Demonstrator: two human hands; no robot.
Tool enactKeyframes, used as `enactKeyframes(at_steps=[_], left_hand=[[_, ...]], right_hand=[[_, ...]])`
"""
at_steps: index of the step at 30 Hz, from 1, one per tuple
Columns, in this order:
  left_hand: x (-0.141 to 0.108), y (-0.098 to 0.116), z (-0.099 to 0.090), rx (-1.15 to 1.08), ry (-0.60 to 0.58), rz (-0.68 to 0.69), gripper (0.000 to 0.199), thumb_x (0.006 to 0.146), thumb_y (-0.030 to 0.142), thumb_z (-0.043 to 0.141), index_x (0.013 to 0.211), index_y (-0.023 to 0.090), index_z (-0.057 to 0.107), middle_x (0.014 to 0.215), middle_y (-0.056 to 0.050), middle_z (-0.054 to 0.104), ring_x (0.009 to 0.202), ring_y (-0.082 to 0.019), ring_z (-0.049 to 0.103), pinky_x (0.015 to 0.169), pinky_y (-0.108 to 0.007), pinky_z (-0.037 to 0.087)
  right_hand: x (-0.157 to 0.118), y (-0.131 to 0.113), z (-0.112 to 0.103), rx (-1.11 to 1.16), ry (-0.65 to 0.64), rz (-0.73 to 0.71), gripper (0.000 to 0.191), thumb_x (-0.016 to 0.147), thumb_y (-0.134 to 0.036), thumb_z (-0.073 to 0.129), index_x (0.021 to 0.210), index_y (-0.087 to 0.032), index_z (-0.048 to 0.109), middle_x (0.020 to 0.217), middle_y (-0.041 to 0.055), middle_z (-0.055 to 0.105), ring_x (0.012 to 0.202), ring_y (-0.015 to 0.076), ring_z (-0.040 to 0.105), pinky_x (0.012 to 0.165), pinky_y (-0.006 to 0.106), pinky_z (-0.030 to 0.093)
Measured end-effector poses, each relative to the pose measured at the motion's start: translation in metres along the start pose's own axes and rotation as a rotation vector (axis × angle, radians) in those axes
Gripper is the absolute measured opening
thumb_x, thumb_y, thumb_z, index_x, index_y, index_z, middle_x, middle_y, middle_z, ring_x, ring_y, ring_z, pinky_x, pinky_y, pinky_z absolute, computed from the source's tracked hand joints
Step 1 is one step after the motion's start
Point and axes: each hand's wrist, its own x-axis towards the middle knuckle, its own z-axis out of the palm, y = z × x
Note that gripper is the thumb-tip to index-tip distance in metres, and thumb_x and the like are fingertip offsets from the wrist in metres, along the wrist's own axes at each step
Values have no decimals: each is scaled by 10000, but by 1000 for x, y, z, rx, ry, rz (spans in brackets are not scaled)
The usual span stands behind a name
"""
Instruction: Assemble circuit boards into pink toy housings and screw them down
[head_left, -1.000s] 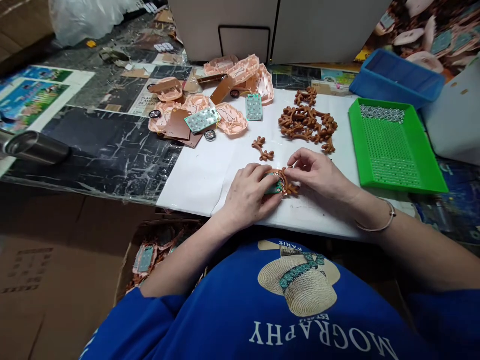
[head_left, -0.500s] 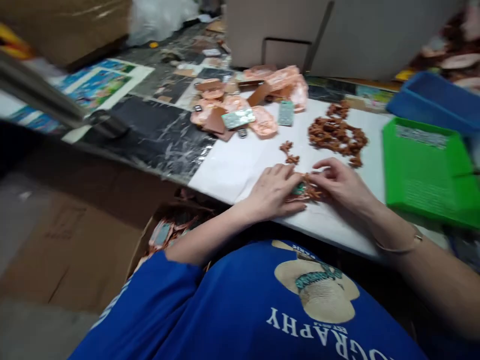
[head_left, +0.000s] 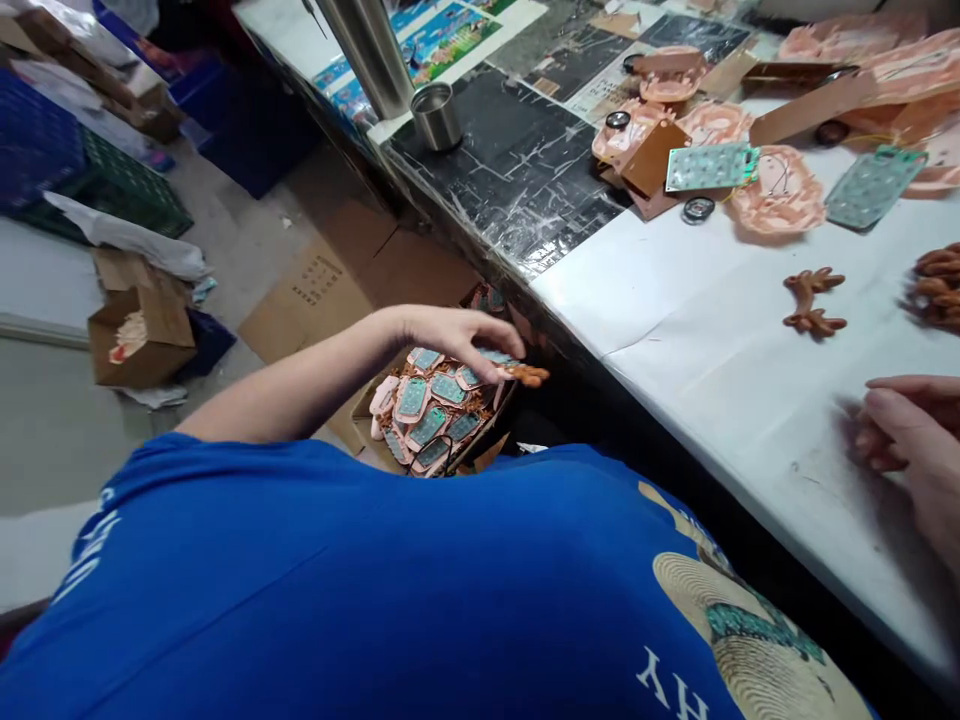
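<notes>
My left hand (head_left: 469,340) is over an open cardboard box beside the table. Between its thumb and fingers is a circuit board assembly (head_left: 501,356), mostly hidden, with a brown antler-shaped piece (head_left: 529,375) sticking out. Below it the box holds several pink plastic shells with green circuit boards (head_left: 412,398), heaped together. My right hand (head_left: 911,430) is above the white table surface at the right edge, partly cut off and slightly blurred. Its fingers are loosely bent and apart, with nothing visible in them. A loose brown antler piece (head_left: 814,302) lies on the table beyond it.
At the back of the table are pink shells (head_left: 780,190), a green circuit board (head_left: 709,166) and a small round speaker (head_left: 697,209). Brown antler pieces (head_left: 941,285) are piled at right. A metal cup (head_left: 436,118) stands near the table edge. Another cardboard box (head_left: 142,335) is on the floor.
My left hand has moved left off the table to above the box, carrying the assembly. My right hand has let go of it and stays over the table. The view has swung left.
</notes>
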Motion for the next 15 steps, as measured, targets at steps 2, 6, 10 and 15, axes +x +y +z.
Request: enactKeyframes(at_steps=[2, 6, 10, 15], left_hand=[[-2, -53, 13, 145, 52, -288, 611, 741, 562, 718, 1237, 212, 649, 1272, -40, 686, 1180, -242, 627, 1027, -314, 485], [-9, -138, 54, 289, 217, -505, 709, 748, 524, 684, 1297, 87, 587, 1327, -204, 627, 1203, -358, 597, 1046, -446, 461], [-24, -176, 91, 385, 371, -536, 677, 780, 538, 659, 1303, 114, 584, 1380, -217, 582, 1290, -375, 534, 1103, -480, 406], [-26, -176, 84, 511, 698, -386, 443, 774, 434, 672, 1123, 161, 661, 1217, -143, 649, 1170, -293, 581, 1029, -408, 467]], right_hand=[[2, 5, 0, -25, 16, -6, 297, 711, -427, 783, 927, -226, 748, 645, 25, 625, 505, 152, 528, 491, 352, 388], [-5, -7, 1, -65, 2, 39, 276, 755, -401, 752, 980, -242, 746, 696, 16, 652, 554, 133, 557, 525, 302, 432], [-10, -21, 3, -93, -5, 76, 305, 724, -416, 728, 968, -233, 742, 669, 14, 648, 545, 124, 547, 513, 265, 427], [-6, -17, 5, -31, -73, 69, 365, 706, -494, 710, 928, -204, 716, 621, 3, 616, 522, 127, 514, 506, 270, 404]])
